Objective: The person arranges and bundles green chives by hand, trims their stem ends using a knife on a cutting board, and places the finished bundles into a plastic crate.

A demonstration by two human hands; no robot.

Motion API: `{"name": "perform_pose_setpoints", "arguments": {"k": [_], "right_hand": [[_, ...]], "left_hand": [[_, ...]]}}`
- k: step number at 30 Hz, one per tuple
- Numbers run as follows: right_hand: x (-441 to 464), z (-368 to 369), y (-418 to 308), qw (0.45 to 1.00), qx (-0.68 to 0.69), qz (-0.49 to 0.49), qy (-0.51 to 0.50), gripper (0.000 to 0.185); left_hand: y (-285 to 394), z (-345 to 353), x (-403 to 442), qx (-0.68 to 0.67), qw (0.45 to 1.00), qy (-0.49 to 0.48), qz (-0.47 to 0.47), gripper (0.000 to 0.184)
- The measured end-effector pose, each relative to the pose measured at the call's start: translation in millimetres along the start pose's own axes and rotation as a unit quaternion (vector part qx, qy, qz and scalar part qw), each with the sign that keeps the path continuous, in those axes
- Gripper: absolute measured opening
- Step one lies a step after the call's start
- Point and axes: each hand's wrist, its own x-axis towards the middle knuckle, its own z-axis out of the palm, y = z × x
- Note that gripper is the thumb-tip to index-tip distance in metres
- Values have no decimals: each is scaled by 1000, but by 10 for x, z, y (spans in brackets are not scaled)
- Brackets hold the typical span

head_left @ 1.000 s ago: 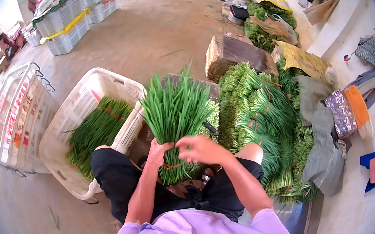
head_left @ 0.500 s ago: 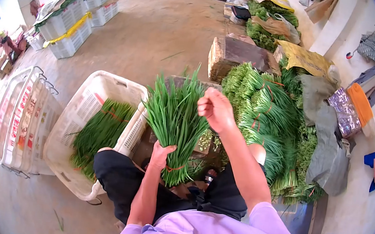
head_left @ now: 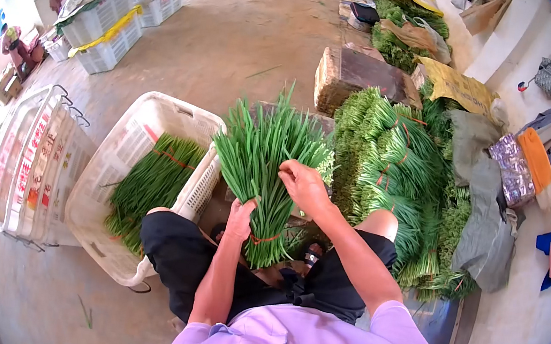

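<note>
A thick bunch of green chives (head_left: pixel 266 146) stands upright between my knees, leaf tips pointing away from me, with a red band (head_left: pixel 264 239) around its lower part. My left hand (head_left: pixel 240 219) is wrapped round the bunch's left side, just above the band. At the right side of the leaves is my right hand (head_left: pixel 304 186), its fingers pinched together against the bunch; whatever lies between the fingertips is too small to make out. Left of my knee, a white plastic basket (head_left: pixel 90 195) holds banded green bundles (head_left: pixel 154 186).
Banded green bundles (head_left: pixel 396 168) are piled at my right, partly under grey sacking (head_left: pixel 483 222). A worn box (head_left: pixel 352 77) stands ahead. Stacked white crates (head_left: pixel 30 166) stand on the far left, more crates (head_left: pixel 104 35) beyond. Other people are in the background.
My right hand has come down from above the right side of the bunch to its leaves. My left hand keeps its hold, and the view has shifted slightly.
</note>
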Motion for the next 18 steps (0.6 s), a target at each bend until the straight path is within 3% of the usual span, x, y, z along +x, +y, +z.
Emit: {"name": "perform_pose_setpoints", "arguments": {"k": [4, 6, 13, 18], "right_hand": [[-6, -6, -54, 999, -29, -40, -4, 16], [7, 4, -83, 990, -55, -121, 43, 21], [91, 69, -41, 985, -145, -77, -45, 19], [94, 41, -107, 990, -113, -56, -63, 23]], "left_hand": [[-53, -9, 23, -21, 1000, 5, 3, 30], [-47, -12, 31, -16, 1000, -10, 0, 31], [-118, -74, 51, 43, 998, 38, -5, 28], [-53, -30, 2, 10, 1000, -26, 1, 25]]}}
